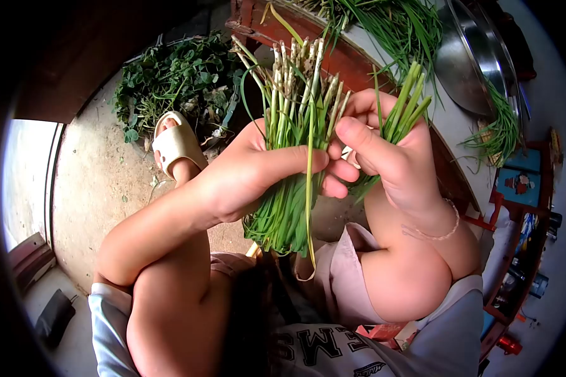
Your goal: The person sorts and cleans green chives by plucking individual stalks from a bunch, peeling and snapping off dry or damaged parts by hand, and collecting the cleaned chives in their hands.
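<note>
My left hand (248, 173) is wrapped around a thick bundle of garlic chives (283, 210), thumb across the front. The pale root ends, some with brown dirt on them, point up, and the green leaves hang down. One long yellowish blade (309, 188) droops over the thumb. Close by on the right, my right hand (399, 154) holds a smaller bunch of green chives (405, 110), cut-looking stalk ends upward. Its thumb and fingertips come together at the left bundle's edge; whether they pinch a single stalk is hard to see.
More chives (402, 31) lie on the table at the top, near a metal basin (471, 56). Another small bunch (500, 129) sits beside the basin. Leafy green scraps (176, 88) are heaped on the left by my slippered foot (176, 147). A cluttered shelf (516, 245) stands at right.
</note>
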Demonstrator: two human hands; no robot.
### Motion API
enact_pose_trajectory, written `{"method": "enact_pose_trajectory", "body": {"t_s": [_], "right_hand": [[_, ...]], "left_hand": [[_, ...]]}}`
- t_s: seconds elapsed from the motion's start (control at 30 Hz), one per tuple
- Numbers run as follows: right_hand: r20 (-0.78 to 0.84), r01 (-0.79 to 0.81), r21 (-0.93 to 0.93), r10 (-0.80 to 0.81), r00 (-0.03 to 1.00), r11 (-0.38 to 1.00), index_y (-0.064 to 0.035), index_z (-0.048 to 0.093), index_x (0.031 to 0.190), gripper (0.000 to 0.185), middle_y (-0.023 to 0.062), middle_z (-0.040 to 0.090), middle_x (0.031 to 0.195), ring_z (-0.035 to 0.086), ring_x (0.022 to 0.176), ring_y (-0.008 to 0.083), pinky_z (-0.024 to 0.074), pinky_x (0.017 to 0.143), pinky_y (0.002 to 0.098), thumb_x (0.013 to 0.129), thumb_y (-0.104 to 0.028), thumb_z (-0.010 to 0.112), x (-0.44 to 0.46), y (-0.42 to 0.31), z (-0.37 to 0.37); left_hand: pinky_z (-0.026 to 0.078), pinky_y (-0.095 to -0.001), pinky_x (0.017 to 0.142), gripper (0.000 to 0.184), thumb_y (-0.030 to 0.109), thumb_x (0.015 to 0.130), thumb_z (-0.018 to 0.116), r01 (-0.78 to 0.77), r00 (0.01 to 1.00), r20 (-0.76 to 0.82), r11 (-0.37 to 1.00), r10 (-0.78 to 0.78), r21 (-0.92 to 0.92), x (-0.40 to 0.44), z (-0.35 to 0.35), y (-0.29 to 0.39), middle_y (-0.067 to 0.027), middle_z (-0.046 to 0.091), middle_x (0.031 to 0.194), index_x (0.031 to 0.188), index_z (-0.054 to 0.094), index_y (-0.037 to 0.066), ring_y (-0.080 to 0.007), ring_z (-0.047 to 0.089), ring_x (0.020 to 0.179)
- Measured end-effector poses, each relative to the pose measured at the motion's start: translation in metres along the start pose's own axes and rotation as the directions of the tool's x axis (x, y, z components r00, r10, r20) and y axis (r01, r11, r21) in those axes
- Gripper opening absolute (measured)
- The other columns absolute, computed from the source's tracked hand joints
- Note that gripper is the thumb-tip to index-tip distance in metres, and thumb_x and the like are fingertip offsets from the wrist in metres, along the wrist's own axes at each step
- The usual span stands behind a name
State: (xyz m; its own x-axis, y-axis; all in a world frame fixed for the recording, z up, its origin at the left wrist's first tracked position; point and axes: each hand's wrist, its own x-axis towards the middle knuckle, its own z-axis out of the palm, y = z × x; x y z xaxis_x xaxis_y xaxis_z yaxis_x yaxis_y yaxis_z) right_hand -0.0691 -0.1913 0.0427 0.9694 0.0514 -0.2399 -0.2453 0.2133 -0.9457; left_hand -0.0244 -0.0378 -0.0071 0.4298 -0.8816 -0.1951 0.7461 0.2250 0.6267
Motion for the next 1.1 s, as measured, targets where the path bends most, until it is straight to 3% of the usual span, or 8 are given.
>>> {"method": "enact_pose_trajectory", "body": {"t_s": [0.23, 0.3, 0.43, 0.57, 0.7, 0.77, 0.9, 1.1], "right_hand": [[-0.148, 0.100, -0.119, -0.117, 0.982, 0.988, 0.0024, 0.051, 0.078, 0.004, 0.0043, 0.052, 0.064, 0.049, 0.051, 0.0095, 0.0403, 0.042, 0.0225, 0.075, 0.000, 0.052, 0.003, 0.009, -0.004], [-0.140, 0.120, -0.040, -0.125, 0.982, 0.992, -0.0003, 0.051, 0.076, 0.003, 0.0005, 0.048, 0.061, 0.042, 0.046, 0.0051, 0.0328, 0.038, 0.0183, 0.074, -0.002, 0.051, 0.003, 0.009, -0.005], [-0.239, 0.235, 0.053, -0.216, 0.947, 0.971, -0.0031, 0.049, 0.076, 0.003, -0.0013, 0.041, 0.058, 0.023, 0.039, 0.0002, 0.0165, 0.035, 0.0160, 0.075, -0.006, 0.047, 0.005, 0.010, -0.020], [-0.200, 0.255, 0.154, -0.222, 0.954, 0.955, -0.0047, 0.046, 0.079, 0.007, 0.0008, 0.043, 0.061, 0.022, 0.037, 0.0022, 0.0190, 0.036, 0.0171, 0.077, -0.011, 0.044, 0.001, -0.004, -0.041], [-0.265, 0.290, 0.117, -0.252, 0.931, 0.950, -0.0060, 0.040, 0.080, 0.009, 0.0003, 0.038, 0.065, 0.021, 0.037, 0.0035, 0.0167, 0.036, 0.0173, 0.080, -0.015, 0.040, -0.003, -0.012, -0.045], [-0.289, 0.290, 0.105, -0.250, 0.924, 0.951, -0.0064, 0.039, 0.079, 0.009, 0.0003, 0.037, 0.064, 0.021, 0.037, 0.0035, 0.0164, 0.036, 0.0172, 0.080, -0.016, 0.039, -0.005, -0.015, -0.046], [-0.285, 0.293, 0.081, -0.259, 0.923, 0.953, -0.0057, 0.042, 0.080, 0.009, 0.0024, 0.043, 0.065, 0.021, 0.036, 0.0025, 0.0186, 0.036, 0.0164, 0.078, -0.015, 0.043, -0.008, -0.016, -0.042], [-0.097, 0.209, 0.135, -0.197, 0.976, 0.969, -0.0012, 0.048, 0.083, 0.013, 0.0079, 0.051, 0.067, 0.026, 0.038, 0.0008, 0.0206, 0.036, 0.0145, 0.075, -0.011, 0.048, -0.004, -0.005, -0.025]], "left_hand": [[0.046, -0.0261, 0.071, 0.020, 0.005, 0.077, 0.047, -0.137, 0.969, -0.207, 0.991, 0.134, 0.002, 0.002, 0.003, -0.001, -0.0131, 0.056, 0.096, 0.096, 0.048, -0.001, -0.0164, 0.056, 0.080], [0.043, -0.0337, 0.082, 0.020, 0.009, 0.078, 0.042, -0.296, 0.918, -0.238, 0.948, 0.317, 0.120, 0.009, -0.004, -0.005, -0.0154, 0.051, 0.104, 0.097, 0.044, 0.003, -0.0230, 0.052, 0.094], [0.041, -0.0358, 0.083, 0.014, 0.014, 0.082, 0.041, -0.339, 0.867, -0.405, 0.939, 0.291, -0.051, 0.010, -0.030, 0.005, -0.0112, 0.053, 0.104, 0.091, 0.045, 0.005, -0.0228, 0.047, 0.103], [0.048, -0.0274, 0.061, 0.015, 0.014, 0.076, 0.051, -0.395, 0.727, -0.579, 0.914, 0.370, 0.088, 0.011, -0.058, 0.018, -0.0083, 0.055, 0.071, 0.081, 0.053, 0.000, -0.0163, 0.056, 0.069], [0.045, -0.0275, 0.064, 0.012, 0.015, 0.074, 0.055, -0.315, 0.614, -0.674, 0.910, 0.412, 0.269, 0.015, -0.094, 0.014, -0.0043, 0.051, 0.065, 0.074, 0.051, 0.003, -0.0146, 0.052, 0.061], [0.044, -0.0255, 0.058, 0.011, 0.012, 0.069, 0.060, -0.183, 0.374, -0.811, 0.893, 0.449, 0.410, 0.018, -0.094, 0.012, -0.0032, 0.049, 0.061, 0.070, 0.054, 0.003, -0.0131, 0.049, 0.053], [0.035, -0.0219, 0.048, 0.016, 0.010, 0.068, 0.060, -0.341, 0.289, -0.760, 0.805, 0.582, 0.486, 0.017, -0.108, 0.020, -0.0018, 0.048, 0.054, 0.082, 0.060, 0.002, -0.0102, 0.042, 0.047], [0.033, -0.0176, 0.037, 0.019, 0.020, 0.070, 0.065, -0.304, 0.607, -0.491, 0.754, 0.625, 0.583, 0.000, -0.026, 0.021, -0.0014, 0.051, 0.054, 0.072, 0.057, 0.003, -0.0063, 0.043, 0.040]]}}
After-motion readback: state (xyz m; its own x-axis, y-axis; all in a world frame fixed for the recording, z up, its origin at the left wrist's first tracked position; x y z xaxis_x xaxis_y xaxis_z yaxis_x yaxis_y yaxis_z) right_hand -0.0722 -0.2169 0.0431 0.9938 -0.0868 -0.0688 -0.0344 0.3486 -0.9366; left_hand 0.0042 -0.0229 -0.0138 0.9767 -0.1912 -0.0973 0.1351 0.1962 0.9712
